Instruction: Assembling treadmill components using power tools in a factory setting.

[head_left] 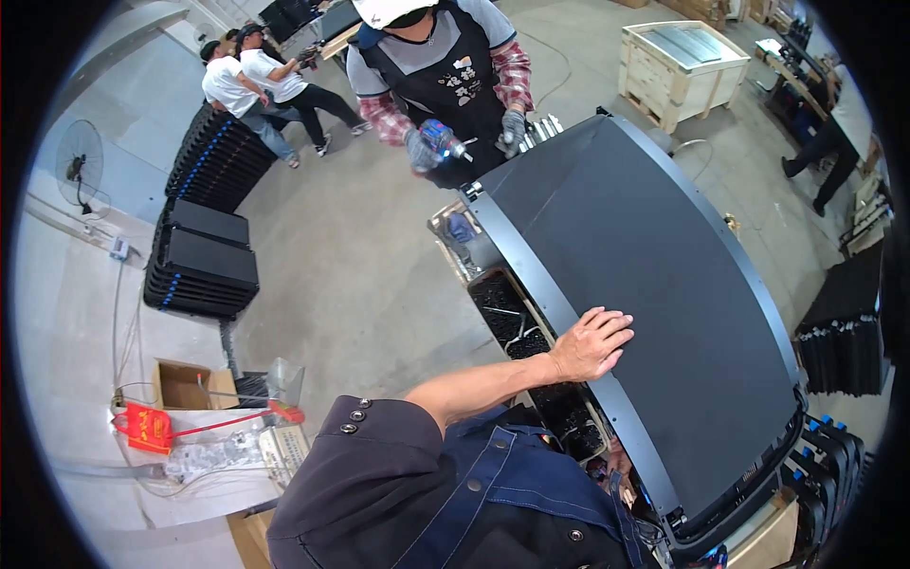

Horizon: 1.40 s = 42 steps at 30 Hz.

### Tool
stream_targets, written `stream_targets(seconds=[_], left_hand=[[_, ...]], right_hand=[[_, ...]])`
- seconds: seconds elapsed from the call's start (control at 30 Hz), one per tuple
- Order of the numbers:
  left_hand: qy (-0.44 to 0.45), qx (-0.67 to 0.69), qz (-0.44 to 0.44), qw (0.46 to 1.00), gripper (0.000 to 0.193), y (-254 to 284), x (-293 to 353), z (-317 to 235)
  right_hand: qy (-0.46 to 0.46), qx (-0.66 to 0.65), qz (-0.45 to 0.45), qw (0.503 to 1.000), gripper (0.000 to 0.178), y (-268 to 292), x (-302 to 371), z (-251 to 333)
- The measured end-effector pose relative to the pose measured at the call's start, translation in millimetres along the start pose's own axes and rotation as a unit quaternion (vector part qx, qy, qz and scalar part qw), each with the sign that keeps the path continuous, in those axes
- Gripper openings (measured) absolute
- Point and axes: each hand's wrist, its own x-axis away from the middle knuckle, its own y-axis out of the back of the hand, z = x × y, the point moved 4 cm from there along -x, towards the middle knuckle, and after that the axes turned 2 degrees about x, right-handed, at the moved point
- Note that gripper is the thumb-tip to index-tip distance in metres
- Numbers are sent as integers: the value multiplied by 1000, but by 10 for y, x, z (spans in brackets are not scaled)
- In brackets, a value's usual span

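Observation:
A large dark grey panel [654,256] with silver metal side rails [540,275] lies before me, slanting from far left to near right. My left hand [592,343] rests palm down across the near rail and the panel's surface, fingers stretched out and holding nothing. Low by the rail's near side, my right hand [621,467] shows only in part; the rail and my clothing hide its fingers. At the panel's far end stands a co-worker [436,85] in an apron and gloves. One of the co-worker's hands grips a blue power drill [444,140]; the other is by the panel's far corner.
Below the near rail sit black trays [512,308] with loose parts and tools. Stacked black panels [204,261] stand at left, near a wall fan [78,169] and an open cardboard box [194,384]. A wooden crate [678,76] is behind. More black frames [834,474] stand at right.

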Motion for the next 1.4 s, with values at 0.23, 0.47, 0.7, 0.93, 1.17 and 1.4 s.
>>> stream_targets(seconds=[0.23,0.47,0.7,0.93,1.17,1.4], left_hand=[[-16,6,-26,1000,39,42,66,30],[-19,19,-49,998,38,41,134,74],[-80,75,-68,992,36,27,180,110],[-129,44,7,991,48,361,331,552],[-209,-27,141,967,88,567,276,693],[-231,-120,147,954,104,426,363,792]], right_hand=[[-13,-128,38,991,24,-564,387,-194],[48,-74,42,995,23,-1148,484,-234],[29,-110,60,992,12,-1143,457,-200],[35,-153,33,987,20,-1252,453,-325],[188,-303,-53,933,31,-928,264,73],[263,-327,-112,901,31,-1298,312,20]])
